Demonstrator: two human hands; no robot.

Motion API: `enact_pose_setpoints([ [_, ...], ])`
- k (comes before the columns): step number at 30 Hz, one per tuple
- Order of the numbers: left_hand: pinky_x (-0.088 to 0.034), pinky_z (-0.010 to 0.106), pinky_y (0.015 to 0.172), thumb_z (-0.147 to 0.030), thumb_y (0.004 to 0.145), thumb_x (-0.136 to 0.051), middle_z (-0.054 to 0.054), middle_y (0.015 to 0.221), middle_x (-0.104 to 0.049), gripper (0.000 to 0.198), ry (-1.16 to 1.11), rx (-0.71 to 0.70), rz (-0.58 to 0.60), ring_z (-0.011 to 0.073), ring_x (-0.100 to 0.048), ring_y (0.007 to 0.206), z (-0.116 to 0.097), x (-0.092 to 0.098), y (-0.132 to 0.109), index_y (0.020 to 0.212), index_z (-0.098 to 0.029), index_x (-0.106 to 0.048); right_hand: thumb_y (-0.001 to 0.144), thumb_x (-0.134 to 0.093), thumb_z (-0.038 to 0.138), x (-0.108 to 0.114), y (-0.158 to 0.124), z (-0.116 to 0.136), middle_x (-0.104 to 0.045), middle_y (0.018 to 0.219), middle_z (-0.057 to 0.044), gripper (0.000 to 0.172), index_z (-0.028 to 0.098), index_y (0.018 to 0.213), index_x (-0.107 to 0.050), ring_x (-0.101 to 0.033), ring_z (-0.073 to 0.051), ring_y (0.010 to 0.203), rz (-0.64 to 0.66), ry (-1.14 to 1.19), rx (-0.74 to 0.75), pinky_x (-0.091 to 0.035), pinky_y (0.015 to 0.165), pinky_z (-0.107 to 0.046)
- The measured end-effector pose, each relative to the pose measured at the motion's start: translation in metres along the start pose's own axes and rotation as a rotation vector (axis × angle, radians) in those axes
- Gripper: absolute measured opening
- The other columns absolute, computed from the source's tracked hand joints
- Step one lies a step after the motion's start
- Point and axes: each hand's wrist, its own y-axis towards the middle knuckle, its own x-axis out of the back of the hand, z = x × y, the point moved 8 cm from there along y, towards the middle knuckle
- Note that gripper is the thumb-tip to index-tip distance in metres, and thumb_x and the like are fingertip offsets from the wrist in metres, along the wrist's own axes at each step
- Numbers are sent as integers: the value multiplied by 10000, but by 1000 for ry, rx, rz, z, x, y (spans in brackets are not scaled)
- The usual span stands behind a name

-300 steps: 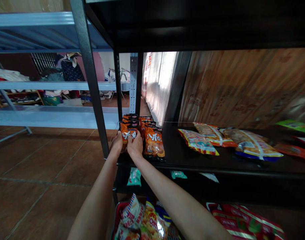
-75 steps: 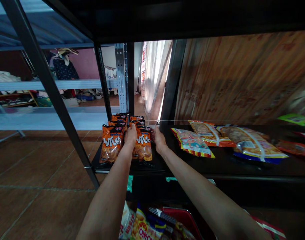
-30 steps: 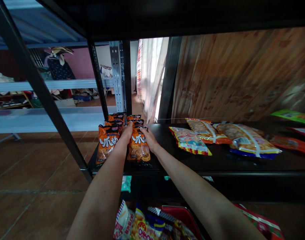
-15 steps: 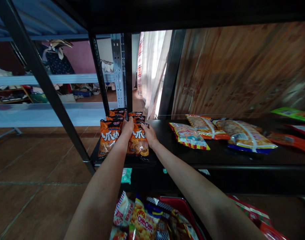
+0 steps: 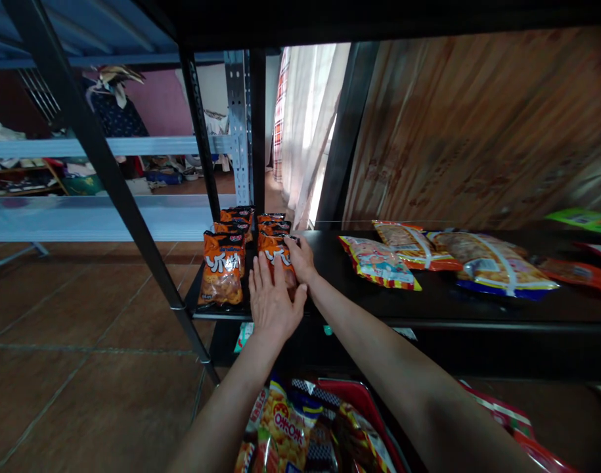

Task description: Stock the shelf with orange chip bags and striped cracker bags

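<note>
Two short rows of orange-and-black snack bags stand upright at the left end of the black shelf. My left hand (image 5: 273, 309) lies flat, fingers stretched, against the lower front of the right row's foremost snack bag (image 5: 274, 244). At that bag's upper right edge is my right hand (image 5: 301, 261), its fingers curled round the edge; the fingertips are partly hidden. Just to the left, the other row's foremost snack bag (image 5: 223, 269) stands untouched, with more of the same kind behind it.
Several other snack packets, including a pink-and-yellow packet (image 5: 380, 261) and a taped bag (image 5: 492, 263), lie flat farther right on the black shelf (image 5: 369, 309). Below, a red basket (image 5: 364, 397) holds assorted snacks. A slanting black post (image 5: 133, 217) bounds the left side.
My left hand has come down and toward me from between the two rows, and now lies spread on the right bag's front. My right hand stays at that bag's right edge.
</note>
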Motion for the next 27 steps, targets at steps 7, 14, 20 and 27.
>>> enact_pose_setpoints([
  [7,-195,550,1143,-285,849,-524,128,1542,-261,516,82,-103,-317,319,-85,1448,17,46,-43,1350,-185,-458,719,-570,546,5,-2,2,-688,879,-7,356,239,893,-613,-617,-211,901,-84,-79,-31,-459,870,-342],
  [14,-179,574,1137,-282,845,-545,157,1554,-210,561,143,6,-322,345,-49,1446,68,50,-71,1379,-156,-428,742,-545,552,5,0,18,-674,897,-54,372,209,872,-604,-614,-245,899,-119,-203,-11,-456,864,-399],
  [20,-170,582,1136,-284,845,-548,128,1558,-213,549,126,-53,-224,332,-45,1448,73,38,-77,1378,-201,-443,756,-549,525,-3,4,32,-675,949,-74,373,198,917,-629,-604,-247,960,-136,-255,54,-436,923,-406],
  [27,-171,608,1127,-247,850,-534,130,1543,-252,478,143,-121,-164,333,-44,1446,47,30,-75,1326,-212,-504,749,-562,531,-8,5,41,-669,963,-66,366,205,896,-641,-578,-242,1016,-113,-241,152,-400,972,-398],
])
